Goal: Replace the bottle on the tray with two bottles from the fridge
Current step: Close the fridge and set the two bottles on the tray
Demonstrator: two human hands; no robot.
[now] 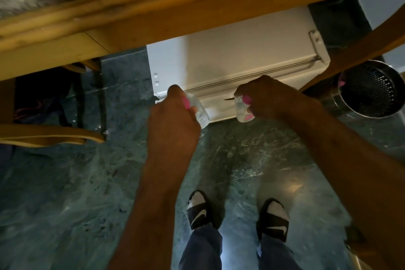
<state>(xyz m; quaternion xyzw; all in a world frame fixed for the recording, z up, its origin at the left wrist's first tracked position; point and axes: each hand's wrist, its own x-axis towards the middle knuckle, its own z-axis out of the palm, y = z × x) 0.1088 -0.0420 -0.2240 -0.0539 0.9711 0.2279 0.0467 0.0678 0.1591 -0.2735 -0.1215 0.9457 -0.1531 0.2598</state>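
Landmark = white mini fridge (241, 50) under the wooden worktop edge (153, 13); all places given from it

Nearest: feet in black slides with white socks (200, 208) on dark green marbled floor (65, 182), standing in front of the fridge door, blue trousers below. Person looks straight down

Next out: both forearms reach toward the fridge front. Left hand (175, 120) closed around a small clear plastic bottle with pink label (197, 109), at the fridge's front left corner. Right hand (263, 96) closed around a second small clear plastic bottle with pink label (243, 109), in front of the fridge door near its middle, just below the door seam. Both bottles held from above, long axis running roughly down toward the floor, bases the visible end, caps hidden in the fists. Bottles well apart from each other, neither touching the fridge as far as can be told

Far: fridge door looks shut or nearly so. Round perforated metal bin (368, 92) right of the fridge. Wooden chair frame (43, 138) left of it

Tray and bottle to be replaced not in view; judged to be up on the worktop, above and beyond the fridge. So the coming move likely goes upward and away from both hands; neither hand clearly nearer. Both hands full, so swapping the old bottle off probably needs one bottle set down first
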